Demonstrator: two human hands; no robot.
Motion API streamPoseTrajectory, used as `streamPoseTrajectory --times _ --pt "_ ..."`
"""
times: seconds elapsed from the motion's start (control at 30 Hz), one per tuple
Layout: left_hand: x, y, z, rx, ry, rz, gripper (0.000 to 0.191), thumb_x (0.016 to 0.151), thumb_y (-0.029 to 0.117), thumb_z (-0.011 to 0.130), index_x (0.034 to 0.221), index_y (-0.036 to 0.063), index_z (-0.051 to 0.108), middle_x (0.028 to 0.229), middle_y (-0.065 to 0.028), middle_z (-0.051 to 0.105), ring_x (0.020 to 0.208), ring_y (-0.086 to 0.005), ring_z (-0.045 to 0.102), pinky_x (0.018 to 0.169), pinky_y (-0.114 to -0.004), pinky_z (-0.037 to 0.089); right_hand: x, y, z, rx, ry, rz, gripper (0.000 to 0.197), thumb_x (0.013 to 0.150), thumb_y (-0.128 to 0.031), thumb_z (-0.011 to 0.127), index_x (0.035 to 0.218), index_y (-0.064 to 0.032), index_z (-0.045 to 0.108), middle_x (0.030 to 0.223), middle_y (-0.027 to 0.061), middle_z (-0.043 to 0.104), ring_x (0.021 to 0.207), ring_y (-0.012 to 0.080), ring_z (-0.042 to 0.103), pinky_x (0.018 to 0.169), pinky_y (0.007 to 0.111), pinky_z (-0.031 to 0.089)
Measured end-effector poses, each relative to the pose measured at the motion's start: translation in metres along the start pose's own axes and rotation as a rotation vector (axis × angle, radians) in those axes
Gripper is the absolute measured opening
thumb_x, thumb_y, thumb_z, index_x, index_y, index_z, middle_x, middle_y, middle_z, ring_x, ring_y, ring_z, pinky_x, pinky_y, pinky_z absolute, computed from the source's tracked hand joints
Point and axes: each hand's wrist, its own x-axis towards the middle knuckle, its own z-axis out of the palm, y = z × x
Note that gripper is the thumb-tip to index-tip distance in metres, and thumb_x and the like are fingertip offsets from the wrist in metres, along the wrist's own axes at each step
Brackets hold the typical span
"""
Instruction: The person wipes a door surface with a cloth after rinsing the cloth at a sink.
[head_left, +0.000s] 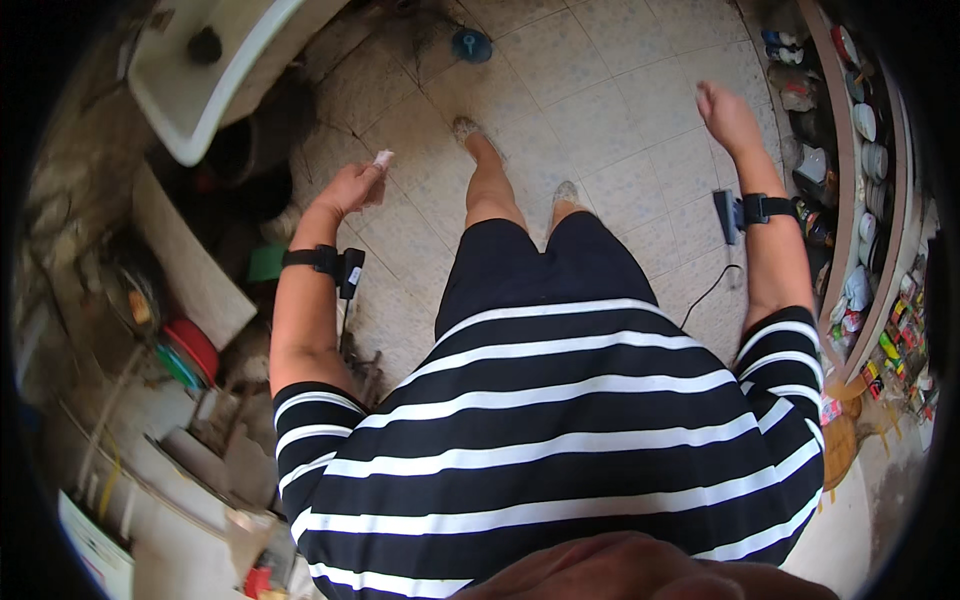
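My left hand grips a small pale, crumpled piece of thin material, which looks like tissue or cloth. It hangs over the tiled floor, to the right of a white sink. My right hand is out over the floor on the other side, near the shelves. Its fingers curl inward and nothing shows in it, though the palm is hidden. Each forearm bears a black strap with a small device, one on the left and one on the right.
A shelf unit crowded with bowls, jars and packets runs along the right. A blue round object lies on the floor ahead. At left are a pale slab, a red basin and clutter. A round wooden piece stands behind right.
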Motion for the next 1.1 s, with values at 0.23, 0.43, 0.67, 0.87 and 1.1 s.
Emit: streamPoseTrajectory --times 0.23,0.43,0.67,0.87,1.1 --pt "0.138 0.043 -0.010 -0.464 0.087 -0.075 0.026 0.089 0.029 0.051 0.102 0.0071 0.057 0.068 -0.0001 0.054 0.054 -0.0099 0.049 0.045 -0.025 0.040 0.107 -0.117 0.127 0.783 -0.005 0.014 0.022 0.083 -0.019 0.056 0.101 -0.0082 0.061 0.087 0.0149 0.064 0.080 0.0303 0.062 0.071 0.035 0.049" --pt "0.232 0.041 0.007 -0.680 0.045 -0.330 0.019 0.086 0.018 0.046 0.100 0.0080 0.055 0.075 -0.0013 0.058 0.060 -0.0127 0.054 0.047 -0.026 0.041 0.176 -0.158 0.215 0.846 -0.316 -0.101 0.017 0.084 -0.016 0.051 0.097 -0.0085 0.060 0.086 0.0177 0.063 0.080 0.0364 0.060 0.070 0.042 0.049" --pt "0.353 0.020 0.073 -1.101 0.016 -0.208 0.013 0.093 0.013 0.046 0.103 0.0056 0.050 0.089 -0.0089 0.058 0.073 -0.0197 0.055 0.060 -0.032 0.044 0.249 -0.160 0.313 0.941 -0.048 -0.017 0.024 0.083 -0.015 0.050 0.104 -0.0092 0.060 0.087 0.0191 0.062 0.083 0.0358 0.060 0.074 0.045 0.048" --pt "0.465 0.014 0.094 -1.431 0.058 -0.250 0.015 0.082 -0.001 0.038 0.087 0.0056 0.051 0.085 -0.0108 0.054 0.071 -0.0245 0.049 0.069 -0.037 0.042 0.317 -0.178 0.379 0.823 -0.057 -0.077 0.037 0.078 -0.013 0.064 0.114 -0.0165 0.060 0.112 0.0135 0.056 0.105 0.0345 0.051 0.088 0.041 0.044" --pt "0.498 0.007 0.098 -1.605 -0.076 -0.105 0.034 0.069 -0.006 0.044 0.098 0.0070 0.057 0.097 -0.0097 0.056 0.081 -0.0259 0.052 0.073 -0.041 0.043 0.358 -0.198 0.401 0.774 -0.372 0.009 0.047 0.077 -0.040 0.065 0.122 -0.0339 0.055 0.140 0.0093 0.035 0.132 0.0318 0.028 0.102 0.046 0.034"
